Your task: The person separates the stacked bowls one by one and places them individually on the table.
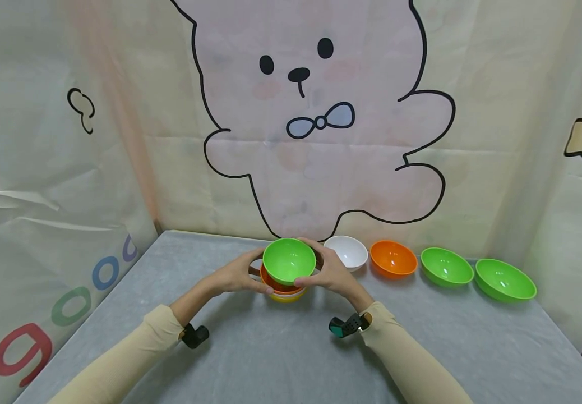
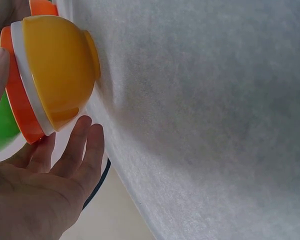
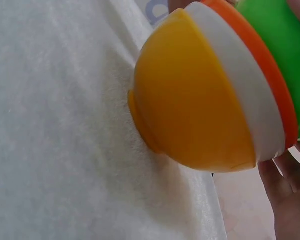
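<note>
A green bowl [image 1: 289,260] sits tilted at the top of a stack, partly inside an orange bowl [image 1: 269,280]. Below the orange rim come a white bowl [image 3: 247,80] and, lowest, a yellow bowl [image 2: 65,70] standing on the table. From the right, my right hand [image 1: 333,273] pinches the green bowl, thumb at its near side and fingers behind. On the other side my left hand [image 1: 240,274] holds the orange bowl by its rim, its thumb in front and fingertips at the far edge. The insides of the white and yellow bowls are hidden.
Right of the stack, along the back of the grey-covered table [image 1: 281,359], stand a white bowl [image 1: 346,252], an orange bowl [image 1: 393,260] and two green bowls, one [image 1: 446,267] beside the other [image 1: 505,279]. A printed curtain [image 1: 493,140] hangs behind.
</note>
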A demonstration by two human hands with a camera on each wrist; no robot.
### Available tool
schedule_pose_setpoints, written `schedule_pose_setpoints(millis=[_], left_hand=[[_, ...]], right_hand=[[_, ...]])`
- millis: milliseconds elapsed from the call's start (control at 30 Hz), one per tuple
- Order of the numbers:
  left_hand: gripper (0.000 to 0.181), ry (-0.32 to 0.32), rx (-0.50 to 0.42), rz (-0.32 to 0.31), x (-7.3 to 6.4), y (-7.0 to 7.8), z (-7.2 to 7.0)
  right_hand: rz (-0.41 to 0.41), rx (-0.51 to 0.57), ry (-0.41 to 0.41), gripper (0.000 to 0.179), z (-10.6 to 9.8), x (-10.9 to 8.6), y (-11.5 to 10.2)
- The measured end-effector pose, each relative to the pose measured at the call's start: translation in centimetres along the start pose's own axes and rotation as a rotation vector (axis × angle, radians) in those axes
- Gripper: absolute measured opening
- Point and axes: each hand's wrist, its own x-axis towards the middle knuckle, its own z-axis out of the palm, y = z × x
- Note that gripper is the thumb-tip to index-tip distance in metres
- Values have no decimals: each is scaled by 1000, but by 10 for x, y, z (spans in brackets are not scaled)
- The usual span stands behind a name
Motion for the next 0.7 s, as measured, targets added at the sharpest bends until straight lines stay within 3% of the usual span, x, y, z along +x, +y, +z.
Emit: schedule_pose_setpoints(millis=[267,433,700], left_hand=[[97,-8,-21,0,0,-1,1],[94,-12,-17,13,-1,-2,2],[88,3,-19,-42,-2,-5,6]], right_hand=[[15,27,45,87,-6,4,20],[-20,55,55,89,-8,4,21],[-31,46,78,87,-18,4,13]])
